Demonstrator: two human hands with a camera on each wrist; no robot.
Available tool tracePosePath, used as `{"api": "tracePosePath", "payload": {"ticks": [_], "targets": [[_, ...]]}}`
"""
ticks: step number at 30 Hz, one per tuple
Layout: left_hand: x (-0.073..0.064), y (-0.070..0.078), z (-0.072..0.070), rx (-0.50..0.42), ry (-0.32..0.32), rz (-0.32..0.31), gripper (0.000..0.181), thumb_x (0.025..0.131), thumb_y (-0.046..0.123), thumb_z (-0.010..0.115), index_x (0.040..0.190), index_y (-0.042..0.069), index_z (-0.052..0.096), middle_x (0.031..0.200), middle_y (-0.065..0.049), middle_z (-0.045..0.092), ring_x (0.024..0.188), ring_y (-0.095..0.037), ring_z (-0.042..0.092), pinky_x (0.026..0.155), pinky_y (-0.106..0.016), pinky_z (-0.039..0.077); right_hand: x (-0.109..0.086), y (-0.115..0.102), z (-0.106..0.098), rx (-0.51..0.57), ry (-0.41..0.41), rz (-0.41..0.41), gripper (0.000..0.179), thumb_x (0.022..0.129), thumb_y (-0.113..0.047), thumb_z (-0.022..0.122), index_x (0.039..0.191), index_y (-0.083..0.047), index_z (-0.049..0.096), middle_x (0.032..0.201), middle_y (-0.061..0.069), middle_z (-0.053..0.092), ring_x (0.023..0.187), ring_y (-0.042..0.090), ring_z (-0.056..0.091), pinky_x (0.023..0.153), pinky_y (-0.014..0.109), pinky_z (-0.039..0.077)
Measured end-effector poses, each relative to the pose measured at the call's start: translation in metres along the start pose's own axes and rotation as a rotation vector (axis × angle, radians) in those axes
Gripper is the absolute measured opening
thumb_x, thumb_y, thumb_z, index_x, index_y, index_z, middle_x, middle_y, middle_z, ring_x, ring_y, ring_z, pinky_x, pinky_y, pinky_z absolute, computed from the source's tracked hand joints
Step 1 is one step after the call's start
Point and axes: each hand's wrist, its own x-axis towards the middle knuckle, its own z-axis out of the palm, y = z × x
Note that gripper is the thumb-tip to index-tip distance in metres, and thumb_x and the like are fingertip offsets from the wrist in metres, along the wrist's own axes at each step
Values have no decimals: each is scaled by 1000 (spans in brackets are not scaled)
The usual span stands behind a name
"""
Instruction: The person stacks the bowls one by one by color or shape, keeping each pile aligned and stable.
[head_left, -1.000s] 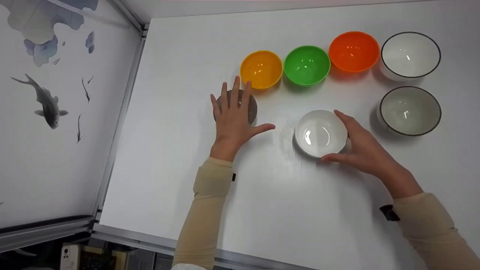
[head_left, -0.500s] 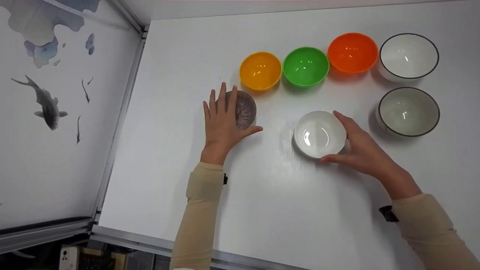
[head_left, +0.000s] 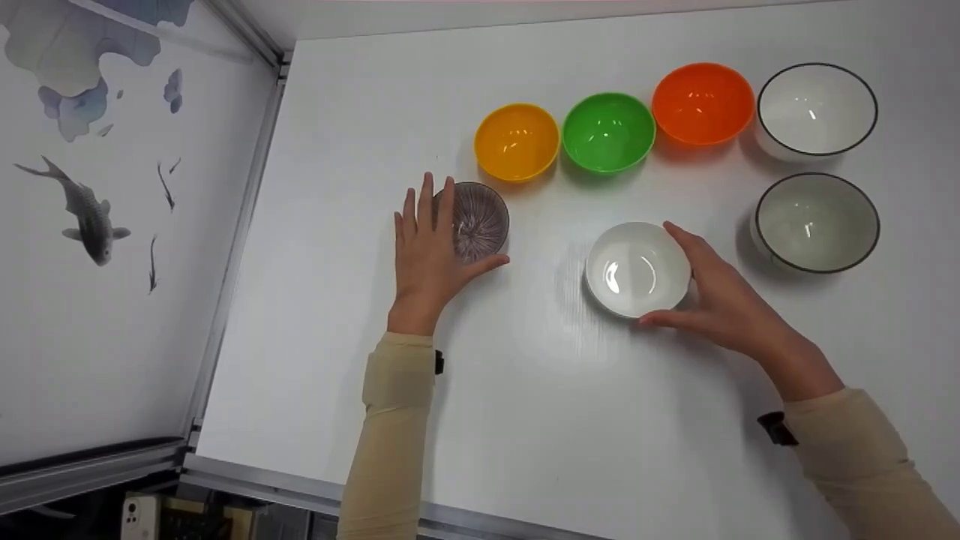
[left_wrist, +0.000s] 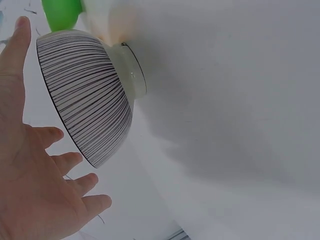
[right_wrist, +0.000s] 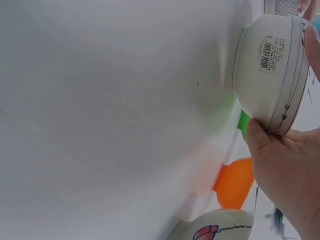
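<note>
A small patterned bowl (head_left: 480,221), purple-brown inside, stands on the white table, my left hand (head_left: 427,259) at its left side. Those fingers are straight and lie partly over its left rim in the head view, while the thumb extends along the near edge. The left wrist view shows the bowl's dark-striped outside (left_wrist: 85,95) with the palm and fingers (left_wrist: 70,162) beside its mouth; contact is hard to tell. Farther right, my right hand (head_left: 720,296) holds a white bowl (head_left: 637,268) between thumb and fingers. Its label and patterned rim band appear in the right wrist view (right_wrist: 265,65).
Yellow (head_left: 517,142), green (head_left: 608,133) and orange (head_left: 703,103) bowls stand in a row behind the hands. Two dark-rimmed bowls follow at the right, a white one (head_left: 816,109) and a greyish one (head_left: 816,223). A panel with painted fish (head_left: 94,225) borders the table's left.
My left hand has moved left and slightly nearer, off the top of the striped bowl to its left side, uncovering most of its inside. The right hand keeps its hold on the white bowl.
</note>
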Motion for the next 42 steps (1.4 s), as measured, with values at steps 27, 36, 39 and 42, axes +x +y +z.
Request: {"api": "tracePosePath", "payload": {"ticks": [27,36,39,42], "targets": [[-14,-4,21,-371,93,-102,138,65,63,85,161,15,-2,169,-8,-5,156,-30,8,111,-47,47,7,-1,-5,17,-15,9,120,70,-34,91,160,-11,15,160,21,28,145,45,28,116,70,24],[-12,-2,26,-481,103,-149,139,66,56,88,161,14,-4,169,-8,-6,155,-30,9,120,-49,36,7,-1,-5,25,-14,9,120,70,-32,91,160,-10,16,160,21,28,145,45,28,115,70,24],[-11,-2,27,-489,96,-167,139,66,55,88,161,14,-5,169,-8,-5,156,-31,10,122,-48,32,8,-1,-4,27,-16,11,120,70,-32,92,160,-10,16,160,21,28,146,45,27,116,70,23],[-11,-2,29,-495,96,-179,139,66,55,88,161,14,-5,169,-9,-4,156,-31,10,124,-47,29,8,-1,-4,27,-17,11,120,70,-31,92,160,-11,15,161,21,27,146,45,27,116,69,23]]}}
